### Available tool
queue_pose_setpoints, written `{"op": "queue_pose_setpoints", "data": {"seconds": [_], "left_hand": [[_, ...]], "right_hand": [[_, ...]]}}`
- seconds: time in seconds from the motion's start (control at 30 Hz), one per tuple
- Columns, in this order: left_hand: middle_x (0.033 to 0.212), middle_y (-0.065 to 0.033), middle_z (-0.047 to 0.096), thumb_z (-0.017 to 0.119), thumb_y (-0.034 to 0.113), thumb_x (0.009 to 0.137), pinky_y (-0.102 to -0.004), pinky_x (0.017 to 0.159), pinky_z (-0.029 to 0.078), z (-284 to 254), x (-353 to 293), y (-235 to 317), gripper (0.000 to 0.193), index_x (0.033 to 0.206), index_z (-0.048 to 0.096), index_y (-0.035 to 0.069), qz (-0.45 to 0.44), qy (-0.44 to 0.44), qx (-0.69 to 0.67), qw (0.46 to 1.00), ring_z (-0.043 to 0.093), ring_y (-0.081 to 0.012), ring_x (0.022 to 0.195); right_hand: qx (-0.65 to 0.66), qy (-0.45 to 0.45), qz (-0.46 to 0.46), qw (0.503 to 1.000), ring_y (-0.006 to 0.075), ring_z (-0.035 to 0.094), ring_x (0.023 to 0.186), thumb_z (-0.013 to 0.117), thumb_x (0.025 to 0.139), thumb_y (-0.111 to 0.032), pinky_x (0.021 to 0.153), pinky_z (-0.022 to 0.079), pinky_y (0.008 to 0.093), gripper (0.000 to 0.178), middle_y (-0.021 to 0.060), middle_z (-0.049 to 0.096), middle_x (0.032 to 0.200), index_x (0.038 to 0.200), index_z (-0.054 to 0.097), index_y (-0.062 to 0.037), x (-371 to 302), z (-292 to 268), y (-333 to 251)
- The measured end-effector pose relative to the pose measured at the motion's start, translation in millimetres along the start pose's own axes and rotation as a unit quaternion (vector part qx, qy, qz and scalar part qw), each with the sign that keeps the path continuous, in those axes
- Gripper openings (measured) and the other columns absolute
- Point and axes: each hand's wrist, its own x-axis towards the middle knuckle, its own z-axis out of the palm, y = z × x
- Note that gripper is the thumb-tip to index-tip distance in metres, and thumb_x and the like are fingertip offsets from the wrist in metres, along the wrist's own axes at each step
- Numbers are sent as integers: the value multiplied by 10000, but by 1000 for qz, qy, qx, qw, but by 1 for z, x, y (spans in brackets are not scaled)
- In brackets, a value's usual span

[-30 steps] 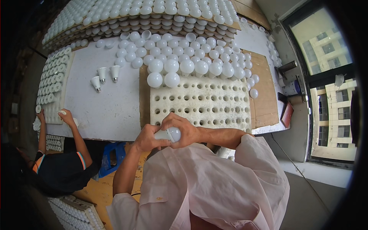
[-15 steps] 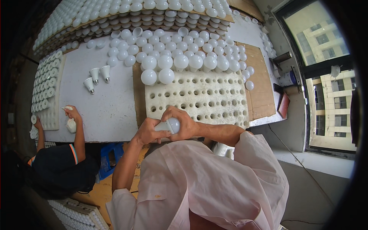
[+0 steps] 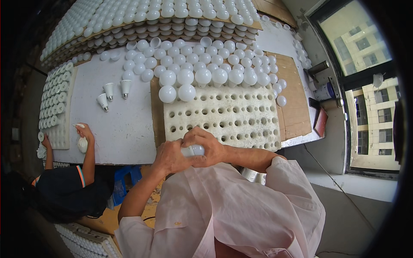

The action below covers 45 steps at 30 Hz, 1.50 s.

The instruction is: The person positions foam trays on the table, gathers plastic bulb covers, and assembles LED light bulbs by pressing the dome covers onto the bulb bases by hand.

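Close to my body, just past the table's near edge, both my hands are closed around one white light bulb [image 3: 195, 150]. My left hand [image 3: 172, 157] wraps its base end, while my right hand [image 3: 204, 144] grips the round dome end. Fingers cover much of the bulb. Right beyond them lies a white foam tray [image 3: 241, 114] with rows of holes. Finished-looking bulbs with round domes [image 3: 203, 76] stand in its far rows, two more at its left side [image 3: 186, 93].
Loose white domes [image 3: 174, 51] crowd behind the tray, backed by stacked boards of domes [image 3: 142, 17]. Three bulb bases [image 3: 108, 91] lie on the table at left. A co-worker's hands [image 3: 85, 131] work beside another foam tray [image 3: 60, 136]. A window [image 3: 370, 120] is at right.
My hands have drawn closer together around the bulb, and it now lies more level and more covered. The whole view has shifted slightly downward. The co-worker's hands stay about the same.
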Motion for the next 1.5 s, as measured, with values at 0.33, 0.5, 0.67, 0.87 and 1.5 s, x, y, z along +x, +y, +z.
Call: {"op": "queue_pose_setpoints", "data": {"seconds": [0.33,0.5,0.67,0.87,1.5], "left_hand": [[706,-222,654,714,505,642,-414,660,531,34,24,27,590,779,653,-65,-24,30,0,999,665,-357,666],[703,-227,652,711,501,642,-417,665,529,60,40,27,584,778,651,-64,-37,33,11,999,664,-359,679],[666,-231,636,684,498,671,-423,688,522,66,64,37,578,768,646,-71,-60,-1,-38,997,654,-377,683],[660,-90,627,378,776,818,-171,280,391,78,68,5,849,1092,585,-1,-169,-163,-518,822,628,-169,470],[1026,-166,682,695,158,815,-303,766,531,-1,70,-152,400,1140,574,-41,-145,209,-247,935,675,-213,884]], "right_hand": [[46,25,-56,997,245,528,825,673,544,-32,703,462,324,393,101,530,911,922,566,-42,-20,-32,20],[68,32,-37,996,247,535,829,682,524,-35,704,468,330,411,95,544,896,916,560,-38,-42,-43,35],[83,43,-23,995,270,542,855,701,545,-40,725,478,347,410,109,555,907,926,551,-33,-53,-60,51],[247,-46,196,948,254,524,1103,798,656,-97,940,438,364,778,122,505,1167,1322,397,-69,-50,-90,30],[-375,97,266,883,369,450,1177,792,691,-197,919,476,465,792,155,438,1283,1374,390,-198,48,-77,131]]}}
